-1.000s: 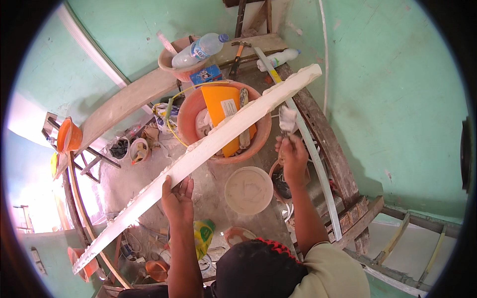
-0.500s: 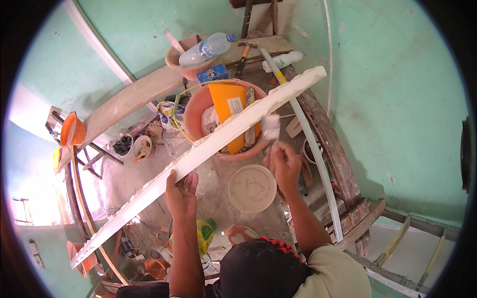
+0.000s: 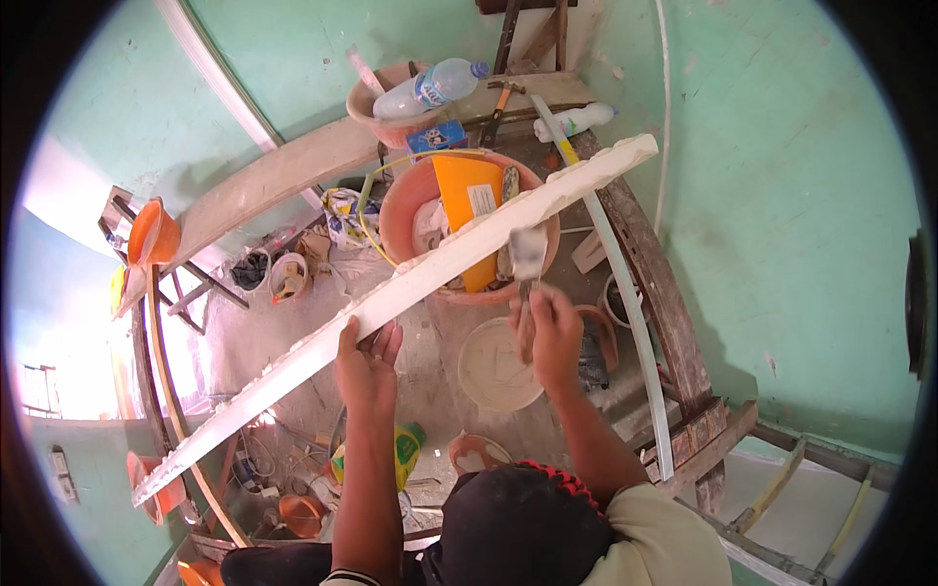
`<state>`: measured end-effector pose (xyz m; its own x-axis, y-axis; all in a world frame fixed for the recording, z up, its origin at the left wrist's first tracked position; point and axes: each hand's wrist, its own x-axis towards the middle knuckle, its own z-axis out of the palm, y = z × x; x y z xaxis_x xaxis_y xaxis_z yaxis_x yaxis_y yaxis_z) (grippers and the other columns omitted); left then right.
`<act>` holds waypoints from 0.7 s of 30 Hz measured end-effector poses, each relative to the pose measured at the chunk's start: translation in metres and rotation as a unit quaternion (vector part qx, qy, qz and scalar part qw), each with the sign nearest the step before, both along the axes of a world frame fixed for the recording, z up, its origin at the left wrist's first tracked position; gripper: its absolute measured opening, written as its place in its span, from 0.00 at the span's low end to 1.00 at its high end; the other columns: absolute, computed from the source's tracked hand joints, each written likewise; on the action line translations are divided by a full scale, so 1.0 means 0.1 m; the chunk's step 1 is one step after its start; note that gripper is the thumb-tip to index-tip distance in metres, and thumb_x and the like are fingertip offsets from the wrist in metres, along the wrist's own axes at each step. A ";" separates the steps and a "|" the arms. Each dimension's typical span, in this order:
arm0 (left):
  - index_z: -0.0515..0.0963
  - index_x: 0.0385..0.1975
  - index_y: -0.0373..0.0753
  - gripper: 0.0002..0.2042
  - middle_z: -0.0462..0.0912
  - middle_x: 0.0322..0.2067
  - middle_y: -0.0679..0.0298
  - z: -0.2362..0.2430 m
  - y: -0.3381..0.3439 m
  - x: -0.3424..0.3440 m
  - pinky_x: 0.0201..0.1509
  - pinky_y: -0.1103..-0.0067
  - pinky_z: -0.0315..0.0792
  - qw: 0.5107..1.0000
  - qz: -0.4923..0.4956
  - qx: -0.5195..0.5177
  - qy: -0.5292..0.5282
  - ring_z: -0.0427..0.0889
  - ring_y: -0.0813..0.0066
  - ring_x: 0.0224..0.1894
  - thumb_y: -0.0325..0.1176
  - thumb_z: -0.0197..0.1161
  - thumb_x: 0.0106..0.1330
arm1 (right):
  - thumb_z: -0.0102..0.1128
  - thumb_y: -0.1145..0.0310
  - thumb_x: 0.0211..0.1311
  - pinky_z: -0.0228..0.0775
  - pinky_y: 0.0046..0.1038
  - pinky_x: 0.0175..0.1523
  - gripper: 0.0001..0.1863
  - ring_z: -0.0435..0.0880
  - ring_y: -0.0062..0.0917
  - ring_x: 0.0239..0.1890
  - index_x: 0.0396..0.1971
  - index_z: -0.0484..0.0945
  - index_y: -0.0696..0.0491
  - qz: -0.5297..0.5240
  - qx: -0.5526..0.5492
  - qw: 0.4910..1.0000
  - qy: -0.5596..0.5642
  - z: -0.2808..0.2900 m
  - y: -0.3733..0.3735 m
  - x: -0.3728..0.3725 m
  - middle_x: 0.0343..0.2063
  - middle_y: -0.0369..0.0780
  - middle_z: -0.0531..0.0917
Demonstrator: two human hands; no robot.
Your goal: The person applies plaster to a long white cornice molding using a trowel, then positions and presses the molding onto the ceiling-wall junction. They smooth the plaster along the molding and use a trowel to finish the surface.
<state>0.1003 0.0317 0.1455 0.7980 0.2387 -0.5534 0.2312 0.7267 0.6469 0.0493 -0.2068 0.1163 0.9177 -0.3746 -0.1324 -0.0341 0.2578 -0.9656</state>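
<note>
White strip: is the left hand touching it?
Touching. The head view shows the left hand at the lower edge of the white strip, its thumb overlapping the strip with no gap visible.

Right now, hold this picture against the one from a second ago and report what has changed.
The right hand has brought the flat-bladed metal putty knife leftward along the long, narrow white strip, nearer the left hand. More grey metal shows on its blade, which looked whiter before. Nothing was taken hold of or let go. The left hand still holds the strip, which keeps its slant.
</note>
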 end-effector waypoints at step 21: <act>0.73 0.63 0.37 0.26 0.81 0.53 0.59 -1.18 0.10 -0.57 0.51 0.72 0.78 0.953 -0.271 0.132 0.020 0.82 0.69 0.48 0.52 0.57 0.76 | 0.56 0.74 0.63 0.80 0.43 0.46 0.14 0.85 0.43 0.44 0.47 0.81 0.58 0.304 -0.682 0.662 0.061 -0.08 -0.47 -0.52 0.39 0.48 0.82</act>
